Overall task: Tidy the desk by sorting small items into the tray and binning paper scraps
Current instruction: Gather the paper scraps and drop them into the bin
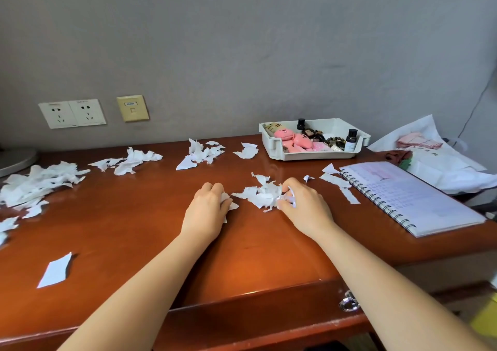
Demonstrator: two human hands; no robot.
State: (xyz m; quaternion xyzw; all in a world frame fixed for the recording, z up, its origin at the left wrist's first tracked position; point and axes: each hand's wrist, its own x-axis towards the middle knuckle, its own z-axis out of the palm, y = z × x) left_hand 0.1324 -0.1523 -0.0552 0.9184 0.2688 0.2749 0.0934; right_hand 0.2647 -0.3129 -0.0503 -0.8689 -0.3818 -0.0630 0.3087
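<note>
We've got both fists closed on paper, left hand [205,210] and right hand [304,202] raking the center scrap pile [262,193] mid-desk [255,256], so probably best to ball it tight before binning.

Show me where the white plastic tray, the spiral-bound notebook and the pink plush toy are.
white plastic tray [277,148]: head view, front left wall.
spiral-bound notebook [419,197]: head view, middle of open page.
pink plush toy [294,139]: head view, its body.

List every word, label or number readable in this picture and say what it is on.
None can be read.
Beige wall plate: a small blue label, too blurred.
White double socket: faint marks, illegible.
Spiral notebook: rows of print with a pink heading, too small.
Small dark bottle in the tray: pale label, unreadable.
</note>
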